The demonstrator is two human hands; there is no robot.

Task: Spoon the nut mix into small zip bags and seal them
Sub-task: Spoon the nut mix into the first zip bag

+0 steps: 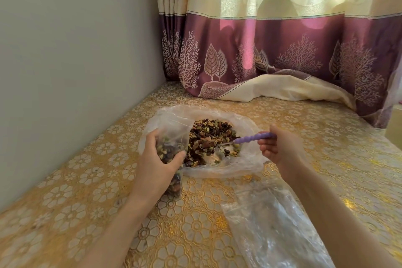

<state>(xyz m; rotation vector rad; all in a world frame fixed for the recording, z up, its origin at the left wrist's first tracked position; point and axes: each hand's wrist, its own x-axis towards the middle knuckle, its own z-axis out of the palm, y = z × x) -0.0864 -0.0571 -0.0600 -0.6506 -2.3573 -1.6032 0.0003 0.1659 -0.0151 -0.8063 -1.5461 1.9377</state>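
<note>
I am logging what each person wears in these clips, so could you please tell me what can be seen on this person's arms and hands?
Both forearms are bare as far as the picture shows; no sleeve or cuff comes into view. The left hand and the right hand wear no gloves. No ring, watch or bracelet is visible on either, and the nails that show look short, without obvious polish.

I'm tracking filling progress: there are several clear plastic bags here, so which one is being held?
The small zip bag gripped by the left hand, partly filled with nuts; the large bag and the empty bags lie on the table.
</note>
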